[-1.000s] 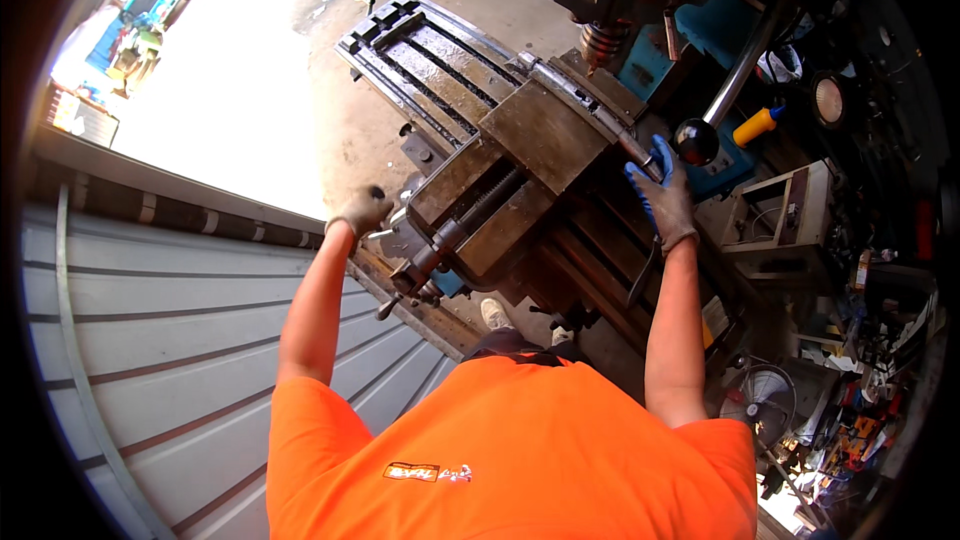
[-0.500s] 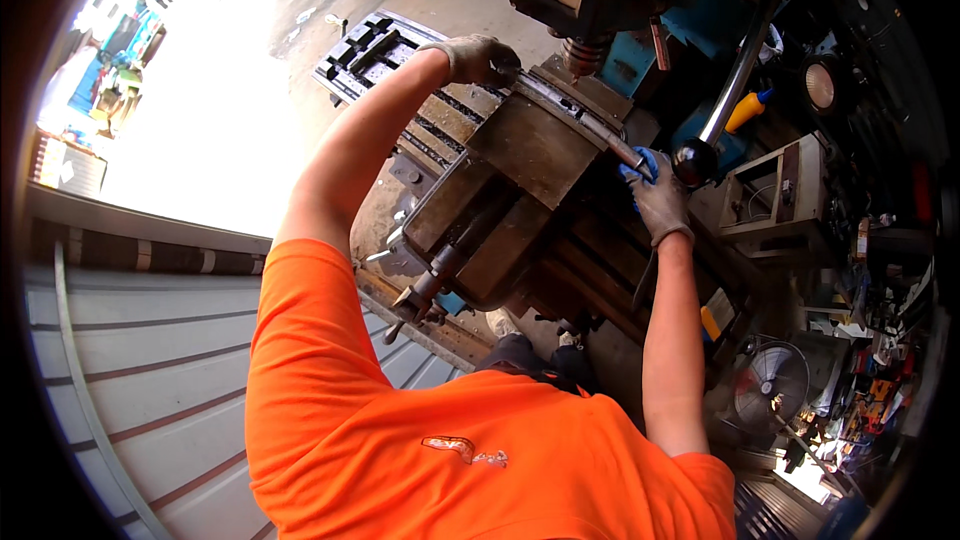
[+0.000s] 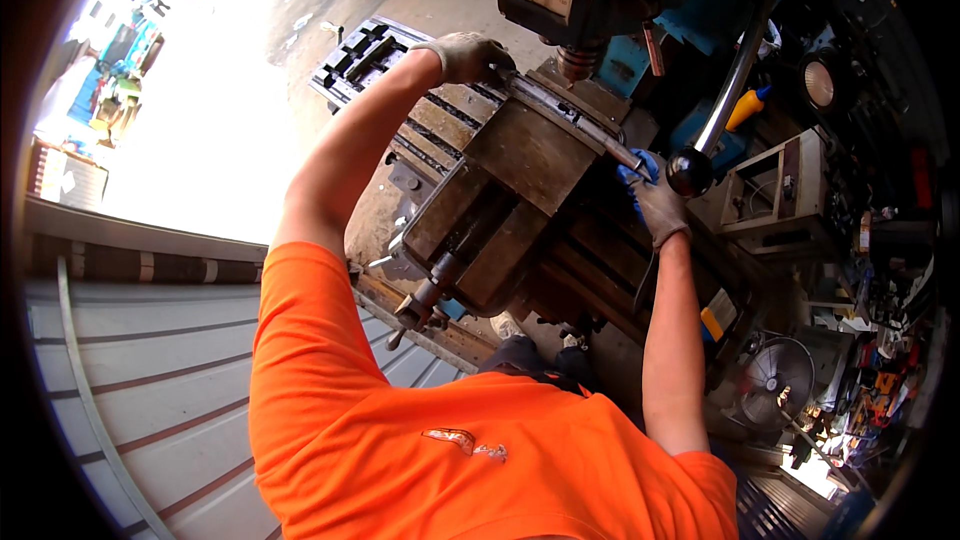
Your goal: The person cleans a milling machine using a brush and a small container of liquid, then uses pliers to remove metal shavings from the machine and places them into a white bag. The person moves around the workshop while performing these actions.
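Note:
A long metal rod (image 3: 610, 143) lies slantwise along the top of a machine vise (image 3: 528, 152), under the drill head. At its far left end my gloved left hand (image 3: 468, 58) is closed, the fingers curled over a dark part and partly hidden. My gloved right hand (image 3: 655, 202) is closed at the near right end, just beyond the vise. Blue material (image 3: 640, 168) shows at its fingers; whether it is glove or cloth I cannot tell. The drill chuck (image 3: 578, 62) hangs just behind the rod, apart from it.
Beside my right hand is a lever with a black ball knob (image 3: 688, 172). The slotted machine table (image 3: 440, 115) extends left under the vise, whose handle (image 3: 420, 302) points toward me. A fan (image 3: 775, 380) and a metal-framed box (image 3: 775, 185) stand at right.
The view has shifted slightly. Both hands stay closed at the two ends of the rod, which keeps its place along the vise.

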Available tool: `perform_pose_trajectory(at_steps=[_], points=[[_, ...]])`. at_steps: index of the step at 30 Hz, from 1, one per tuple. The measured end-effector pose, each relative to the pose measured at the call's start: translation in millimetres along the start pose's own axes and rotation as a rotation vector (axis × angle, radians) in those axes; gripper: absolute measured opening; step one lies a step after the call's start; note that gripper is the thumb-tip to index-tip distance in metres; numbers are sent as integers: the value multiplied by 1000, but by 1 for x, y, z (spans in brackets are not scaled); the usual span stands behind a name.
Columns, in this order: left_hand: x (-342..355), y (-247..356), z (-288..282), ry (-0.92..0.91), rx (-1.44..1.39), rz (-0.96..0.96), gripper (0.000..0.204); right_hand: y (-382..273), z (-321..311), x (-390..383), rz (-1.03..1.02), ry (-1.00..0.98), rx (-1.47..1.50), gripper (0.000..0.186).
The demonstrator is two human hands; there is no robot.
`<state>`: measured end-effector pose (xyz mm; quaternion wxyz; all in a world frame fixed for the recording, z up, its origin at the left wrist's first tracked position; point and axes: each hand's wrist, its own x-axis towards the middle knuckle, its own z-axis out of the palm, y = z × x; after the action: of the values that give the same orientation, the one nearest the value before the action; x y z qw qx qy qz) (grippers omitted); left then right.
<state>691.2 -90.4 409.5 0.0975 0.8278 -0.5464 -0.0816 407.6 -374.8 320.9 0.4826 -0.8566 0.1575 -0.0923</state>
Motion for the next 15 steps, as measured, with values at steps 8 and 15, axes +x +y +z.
perform_pose_trajectory(at_steps=[8, 15], points=[[-13, 17, -42, -38, 18, -143, 34, 0, -3, -4, 6, -21, -9, 36], [2, 1, -52, 90, -46, -6, 31, -30, -7, -7, 25, 5, 23, 34]])
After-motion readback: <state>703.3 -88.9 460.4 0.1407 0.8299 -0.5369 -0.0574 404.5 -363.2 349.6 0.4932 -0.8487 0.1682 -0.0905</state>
